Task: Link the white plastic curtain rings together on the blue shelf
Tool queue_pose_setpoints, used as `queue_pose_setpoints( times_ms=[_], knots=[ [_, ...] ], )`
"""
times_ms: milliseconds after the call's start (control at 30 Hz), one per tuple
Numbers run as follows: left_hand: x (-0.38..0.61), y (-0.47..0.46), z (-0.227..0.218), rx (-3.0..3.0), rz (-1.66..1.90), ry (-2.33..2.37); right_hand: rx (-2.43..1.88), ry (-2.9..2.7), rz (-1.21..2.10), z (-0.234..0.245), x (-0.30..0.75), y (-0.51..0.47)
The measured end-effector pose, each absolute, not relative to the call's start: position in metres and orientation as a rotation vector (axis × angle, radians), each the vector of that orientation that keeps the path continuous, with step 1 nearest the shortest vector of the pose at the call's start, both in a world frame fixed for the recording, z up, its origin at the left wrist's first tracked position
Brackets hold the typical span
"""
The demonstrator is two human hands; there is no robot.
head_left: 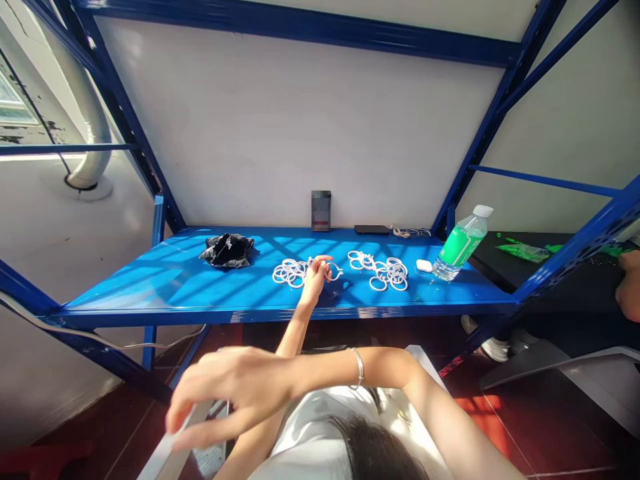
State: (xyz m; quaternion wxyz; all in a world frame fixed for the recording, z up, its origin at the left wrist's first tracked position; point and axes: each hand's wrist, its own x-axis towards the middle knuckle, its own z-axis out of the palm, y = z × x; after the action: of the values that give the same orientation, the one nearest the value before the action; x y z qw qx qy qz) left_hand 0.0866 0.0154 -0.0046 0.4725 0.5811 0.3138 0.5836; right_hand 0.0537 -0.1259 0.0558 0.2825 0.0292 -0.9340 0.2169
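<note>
My left hand (315, 273) reaches over the blue shelf top (175, 293), its fingers pinched on a white ring (335, 272). Just left of those fingers lies a loose cluster of white rings (289, 273). Two more groups sit to the right: a smaller group of rings (360, 260) and a larger heap of rings (393, 275). Crossing in front of my body over the left forearm, my right hand (235, 387) is raised near the camera, slightly blurred. Its thumb and fingers are apart with nothing in them. A silver bracelet (359, 368) circles the right wrist.
A crumpled black plastic bag (227, 251) lies to the left. Behind are a dark upright box (321, 211), a black phone (371, 230) and some cord (410, 232). A white case (424, 266) and a tilted water bottle (461, 245) are right. Another person's hand (629, 287) shows far right.
</note>
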Motion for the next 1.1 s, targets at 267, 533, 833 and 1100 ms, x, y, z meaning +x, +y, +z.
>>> queue_pose_setpoints(
  times_ms=[267,533,833,1100],
  knots=[
    [0.072,0.011,0.002,1.435,1.486,0.708,-0.848,-1.863,0.041,0.037,0.202,-0.031],
    [0.081,0.007,-0.001,1.462,1.361,0.717,-1.092,-1.965,0.200,0.000,0.243,-0.015],
    [0.076,0.002,0.000,1.621,1.266,0.763,-1.086,-1.879,0.209,-0.006,0.249,-0.015],
    [0.077,-0.005,0.001,2.000,1.319,0.839,-1.084,-1.878,0.161,-0.009,0.250,-0.014]
  ],
)
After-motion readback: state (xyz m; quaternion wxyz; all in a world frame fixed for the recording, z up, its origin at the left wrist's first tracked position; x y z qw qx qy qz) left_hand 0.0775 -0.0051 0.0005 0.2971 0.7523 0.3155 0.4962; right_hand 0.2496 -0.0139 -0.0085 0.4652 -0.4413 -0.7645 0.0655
